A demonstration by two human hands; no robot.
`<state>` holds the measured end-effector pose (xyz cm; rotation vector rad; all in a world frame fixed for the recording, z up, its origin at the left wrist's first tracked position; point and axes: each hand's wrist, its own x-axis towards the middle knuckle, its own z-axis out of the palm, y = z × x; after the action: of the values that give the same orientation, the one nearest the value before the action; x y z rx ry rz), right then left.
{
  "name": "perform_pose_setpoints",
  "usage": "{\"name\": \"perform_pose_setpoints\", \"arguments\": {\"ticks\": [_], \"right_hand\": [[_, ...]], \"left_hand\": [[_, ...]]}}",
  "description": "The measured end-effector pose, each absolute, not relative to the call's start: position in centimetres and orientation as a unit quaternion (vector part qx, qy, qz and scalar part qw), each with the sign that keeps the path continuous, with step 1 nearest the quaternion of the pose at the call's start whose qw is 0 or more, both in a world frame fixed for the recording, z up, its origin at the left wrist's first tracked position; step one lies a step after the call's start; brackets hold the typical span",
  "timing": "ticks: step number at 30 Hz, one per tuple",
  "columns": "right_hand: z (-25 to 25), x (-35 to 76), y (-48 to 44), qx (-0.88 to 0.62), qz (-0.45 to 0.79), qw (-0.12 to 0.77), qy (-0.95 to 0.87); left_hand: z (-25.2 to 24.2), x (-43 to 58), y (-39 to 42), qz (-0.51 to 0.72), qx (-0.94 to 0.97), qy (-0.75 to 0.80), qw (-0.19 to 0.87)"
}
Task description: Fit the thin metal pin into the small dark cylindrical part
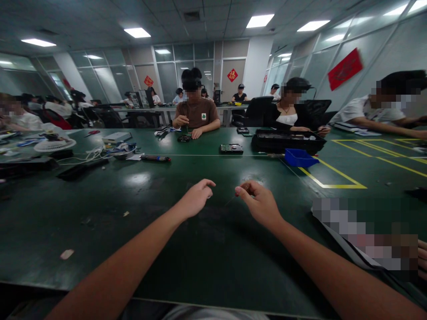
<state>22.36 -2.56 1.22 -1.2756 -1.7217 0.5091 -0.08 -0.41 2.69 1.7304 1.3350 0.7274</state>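
My right hand (262, 203) is raised over the green table (200, 275), its thumb and fingers closed on a small brownish bundle (246, 186). From the bundle a fine thread-like strand (230, 202) slants down to the left; its material is too small to tell. My left hand (197, 198) is held a short way to the left, index finger stretched toward the right hand and the other fingers partly curled. A gap separates it from the bundle, and nothing shows in its fingers.
Beyond my hands lie a hard drive (231, 148), a screwdriver-like tool (155, 158), a blue bin (300, 158) and a long black casing (288, 141). A fan part (55, 144) and cables sit far left. A person (196, 111) works opposite; another's hand (422, 258) is at right.
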Motion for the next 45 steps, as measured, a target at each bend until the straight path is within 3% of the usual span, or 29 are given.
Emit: {"name": "perform_pose_setpoints", "arguments": {"ticks": [3,14,26,37,45], "right_hand": [[1.4,22.3,-2.7,-0.514,0.206,0.452,-0.699],[0.7,22.1,-2.9,-0.429,0.317,0.566,-0.629],[0.6,21.8,-2.7,-0.442,0.312,0.542,-0.643],[1.4,21.6,-3.7,-0.521,0.122,0.477,-0.697],[1.1,21.5,-3.7,-0.489,0.146,0.468,-0.722]], "left_hand": [[0.7,1.1,-0.8,0.249,0.727,0.530,0.360],[-1.3,-0.9,-0.1,0.338,0.791,0.435,0.265],[-1.5,-0.6,-0.3,0.342,0.786,0.441,0.266],[-1.1,-0.7,-0.3,0.343,0.784,0.462,0.234],[-1.2,-0.7,0.1,0.342,0.788,0.461,0.223]]}}
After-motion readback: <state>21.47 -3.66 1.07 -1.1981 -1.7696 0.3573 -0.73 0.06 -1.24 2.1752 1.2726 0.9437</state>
